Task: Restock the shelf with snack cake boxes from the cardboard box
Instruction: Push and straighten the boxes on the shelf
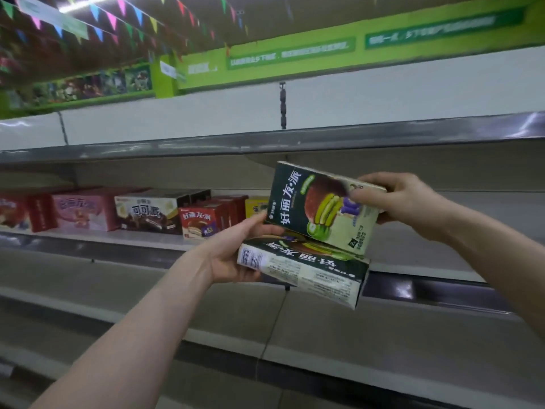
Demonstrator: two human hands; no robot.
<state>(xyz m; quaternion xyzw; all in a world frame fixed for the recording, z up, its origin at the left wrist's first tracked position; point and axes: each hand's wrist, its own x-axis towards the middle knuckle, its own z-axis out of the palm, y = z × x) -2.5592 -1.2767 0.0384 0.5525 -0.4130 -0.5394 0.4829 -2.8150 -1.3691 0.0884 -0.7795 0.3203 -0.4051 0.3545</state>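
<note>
while the left hand [233, 255] has its grip closed round the lower green snack cake box [303, 270] and the right hand [404, 202] pinches the upper green box [321, 205], neither is on the shelf [124, 236] yet; stocked boxes [147, 212] sit only at left, the cardboard box is unseen, so much seems left.

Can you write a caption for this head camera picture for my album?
Left hand and right hand each hold a green snack cake box before the shelf.
</note>
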